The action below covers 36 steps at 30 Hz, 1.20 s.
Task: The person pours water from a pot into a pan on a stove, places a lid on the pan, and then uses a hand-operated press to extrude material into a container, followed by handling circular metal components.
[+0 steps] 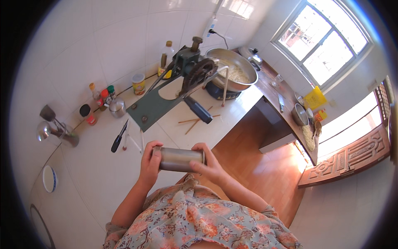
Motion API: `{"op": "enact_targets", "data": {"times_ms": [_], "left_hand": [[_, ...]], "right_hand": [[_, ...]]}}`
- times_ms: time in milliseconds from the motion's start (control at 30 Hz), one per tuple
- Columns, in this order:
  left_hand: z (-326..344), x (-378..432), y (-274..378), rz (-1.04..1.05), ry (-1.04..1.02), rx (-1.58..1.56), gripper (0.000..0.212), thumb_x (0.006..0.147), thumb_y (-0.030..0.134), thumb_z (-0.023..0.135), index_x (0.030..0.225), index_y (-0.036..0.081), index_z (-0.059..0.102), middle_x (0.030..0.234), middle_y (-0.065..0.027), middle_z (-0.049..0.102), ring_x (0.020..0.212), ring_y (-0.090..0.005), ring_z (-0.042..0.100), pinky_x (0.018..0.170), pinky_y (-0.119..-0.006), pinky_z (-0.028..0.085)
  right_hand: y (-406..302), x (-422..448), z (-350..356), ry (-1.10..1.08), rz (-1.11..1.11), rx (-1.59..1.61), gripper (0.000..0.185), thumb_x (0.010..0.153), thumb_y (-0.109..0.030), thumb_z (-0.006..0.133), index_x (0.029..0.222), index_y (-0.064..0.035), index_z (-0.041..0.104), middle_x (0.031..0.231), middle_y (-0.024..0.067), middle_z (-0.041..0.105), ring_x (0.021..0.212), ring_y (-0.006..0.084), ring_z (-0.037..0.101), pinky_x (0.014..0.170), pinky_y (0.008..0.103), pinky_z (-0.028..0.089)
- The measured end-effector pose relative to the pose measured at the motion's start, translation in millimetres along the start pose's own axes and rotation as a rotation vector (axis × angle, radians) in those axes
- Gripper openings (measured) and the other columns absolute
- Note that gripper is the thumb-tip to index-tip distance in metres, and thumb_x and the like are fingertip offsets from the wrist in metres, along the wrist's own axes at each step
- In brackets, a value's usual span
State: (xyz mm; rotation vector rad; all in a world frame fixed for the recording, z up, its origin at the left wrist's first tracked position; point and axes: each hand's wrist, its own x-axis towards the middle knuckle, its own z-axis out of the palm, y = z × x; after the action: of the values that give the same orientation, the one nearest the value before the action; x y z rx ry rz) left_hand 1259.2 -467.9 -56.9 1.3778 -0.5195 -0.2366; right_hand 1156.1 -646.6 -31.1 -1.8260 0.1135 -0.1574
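Observation:
A metal cylinder lies sideways between my two hands, in front of my body. My left hand grips its left end, thumb on top. Around the right end, by the rim, my right hand is closed. The cylinder's inside is turned from view. Just beyond it stands a hand-cranked press with a dark green frame plate, a toothed gear wheel and a black crank grip. Behind the press, a wide metal pan holds pale noodle-like strands in liquid, on a dark cooker.
Crossed chopsticks and a black-handled knife rest on the white tiled counter. Along the wall stand bottles, a jar, a metal pot and a bowl. A wooden side counter bears a cleaver and a metal bowl.

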Motion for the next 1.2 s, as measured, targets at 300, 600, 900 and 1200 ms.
{"op": "enact_targets", "data": {"times_ms": [300, 600, 900, 1200], "left_hand": [[-1, -6, 5, -0.503, 0.061, -0.491, 0.029, 0.087, 0.041, 0.039, 0.099, 0.018, 0.051, 0.076, 0.0022, 0.051, 0.058, -0.0068, 0.045, 0.041, -0.018, 0.031], [-5, -6, 6, -0.549, -0.054, -0.459, 0.032, 0.089, 0.037, 0.034, 0.102, 0.012, 0.048, 0.068, 0.0004, 0.048, 0.053, -0.0078, 0.042, 0.039, -0.021, 0.029], [-20, 2, 0, -0.652, -0.151, -0.888, 0.045, 0.088, 0.046, 0.031, 0.101, 0.008, 0.050, 0.081, -0.0170, 0.060, 0.058, -0.0248, 0.059, 0.038, -0.026, 0.040], [-21, -5, 2, -0.599, -0.213, -0.923, 0.047, 0.091, 0.046, 0.027, 0.106, 0.006, 0.047, 0.087, -0.0243, 0.059, 0.061, -0.0301, 0.060, 0.042, -0.028, 0.044]], "right_hand": [[-38, 7, -2, -0.070, -0.452, -0.437, 0.084, 0.063, -0.024, 0.076, 0.132, -0.0150, 0.028, 0.125, 0.0195, 0.032, 0.109, 0.0362, 0.041, 0.085, 0.0410, 0.044], [-42, 5, -1, -0.014, -0.581, -0.543, 0.049, 0.060, -0.009, 0.069, 0.103, -0.0097, 0.044, 0.098, 0.0149, 0.045, 0.080, 0.0298, 0.050, 0.059, 0.0338, 0.044], [-38, 1, -30, 0.004, -0.261, 0.059, 0.047, 0.061, -0.009, 0.068, 0.103, -0.0057, 0.046, 0.101, 0.0098, 0.046, 0.092, 0.0219, 0.049, 0.073, 0.0325, 0.044], [87, -2, -36, 0.148, 0.404, 1.088, 0.032, 0.081, -0.032, 0.049, 0.105, -0.0113, 0.050, 0.099, 0.0056, 0.055, 0.085, 0.0211, 0.052, 0.049, 0.0316, 0.040]]}}
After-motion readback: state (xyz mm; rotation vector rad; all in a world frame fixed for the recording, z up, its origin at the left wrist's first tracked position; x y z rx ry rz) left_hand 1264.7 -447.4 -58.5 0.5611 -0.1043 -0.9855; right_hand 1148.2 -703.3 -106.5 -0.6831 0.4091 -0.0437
